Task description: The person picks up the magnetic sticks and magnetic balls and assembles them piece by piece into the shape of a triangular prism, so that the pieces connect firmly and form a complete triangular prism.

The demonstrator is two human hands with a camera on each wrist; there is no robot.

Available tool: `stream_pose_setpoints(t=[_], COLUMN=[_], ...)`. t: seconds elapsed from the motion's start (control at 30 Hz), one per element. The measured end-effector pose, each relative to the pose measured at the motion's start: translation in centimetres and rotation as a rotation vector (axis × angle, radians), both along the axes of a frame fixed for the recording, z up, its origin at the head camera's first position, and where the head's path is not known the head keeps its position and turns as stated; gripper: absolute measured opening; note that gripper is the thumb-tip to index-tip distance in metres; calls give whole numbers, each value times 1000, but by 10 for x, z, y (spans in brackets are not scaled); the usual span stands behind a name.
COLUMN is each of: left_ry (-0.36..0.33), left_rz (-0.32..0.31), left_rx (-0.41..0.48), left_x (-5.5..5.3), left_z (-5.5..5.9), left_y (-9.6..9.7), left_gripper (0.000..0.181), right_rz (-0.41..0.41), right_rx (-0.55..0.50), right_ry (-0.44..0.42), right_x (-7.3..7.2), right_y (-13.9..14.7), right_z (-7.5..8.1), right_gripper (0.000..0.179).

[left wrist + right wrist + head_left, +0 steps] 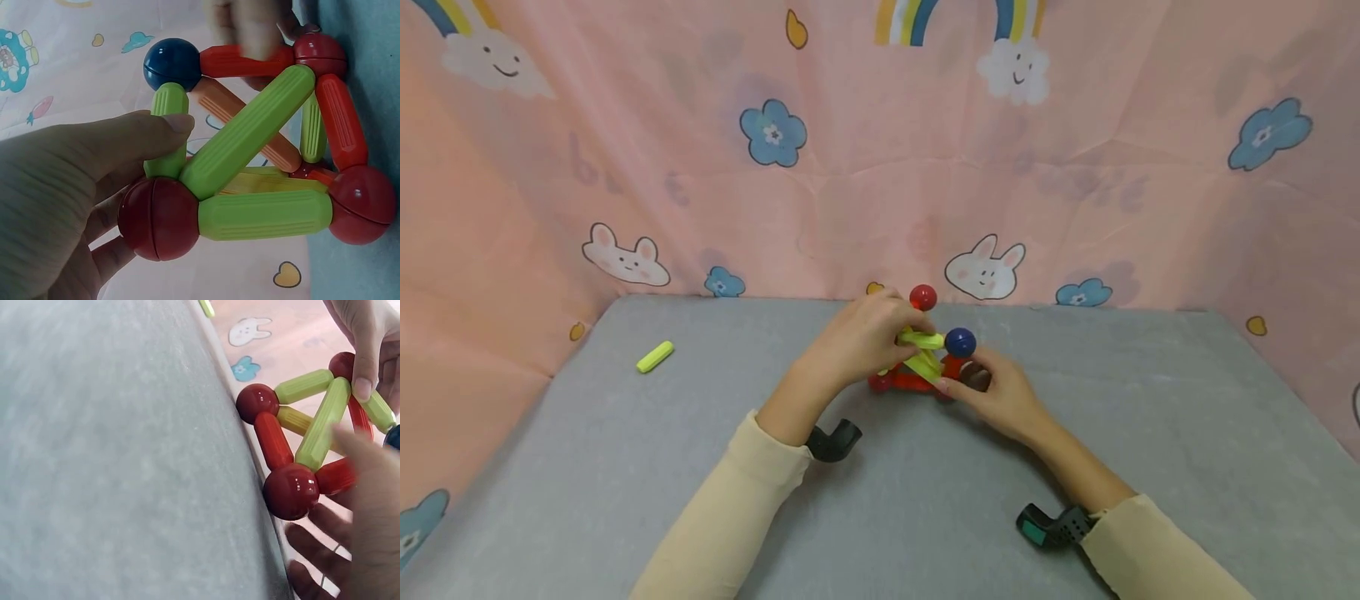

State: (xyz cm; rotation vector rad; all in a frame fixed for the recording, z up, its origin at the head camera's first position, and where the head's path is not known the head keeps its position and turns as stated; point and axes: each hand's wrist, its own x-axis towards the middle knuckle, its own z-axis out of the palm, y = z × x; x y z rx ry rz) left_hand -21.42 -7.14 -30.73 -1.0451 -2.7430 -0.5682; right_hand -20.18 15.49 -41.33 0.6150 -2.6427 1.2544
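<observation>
A toy frame of magnetic rods and balls (pixel 913 382) stands on the grey table between the hands. Its red ball (pixel 159 219), blue ball (pixel 172 62) and green diagonal rod (pixel 250 132) show in the left wrist view. My left hand (pixel 865 333) pinches a short green rod (pixel 167 103) between the red and blue balls, thumb on top. At the frame's right side is my right hand (pixel 1003 400), its thumb and fingers on either side of a red rod (pixel 336 477) beside the near red ball (pixel 291 492). That thumb is blurred, so its exact contact is unclear.
A loose yellow-green rod (pixel 656 357) lies on the left of the grey table (pixel 760 333). Behind the table hangs a pink cloth (pixel 865 200) printed with rabbits, flowers and clouds. Dark wrist mounts (pixel 1054 527) sit below both hands.
</observation>
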Motion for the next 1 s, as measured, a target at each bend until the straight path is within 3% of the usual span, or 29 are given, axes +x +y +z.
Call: stream_pose_setpoints(t=[0.13,0.27,0.47,0.63,0.83,1.0], left_ry=[-22,-24,-13,-21,-70,-153], left_rz=[10,19,13,-3,-23,68], left_rx=[-5,-4,2,9,14,19], left_x=[0,1,0,0,-3,-5], left_z=[0,1,0,1,7,11], left_y=[0,0,0,-1,-14,-27], left_gripper=[24,23,23,24,30,38], right_rz=[-86,-92,-60,-33,40,113], right_rx=[-91,-173,-190,-212,-172,-78], right_ry=[113,229,249,202,-51,-109], right_x=[1,1,4,4,-1,-2], right_y=[3,2,-1,1,4,5], right_z=[3,8,12,10,3,-1], right_gripper=[27,30,32,36,38,33])
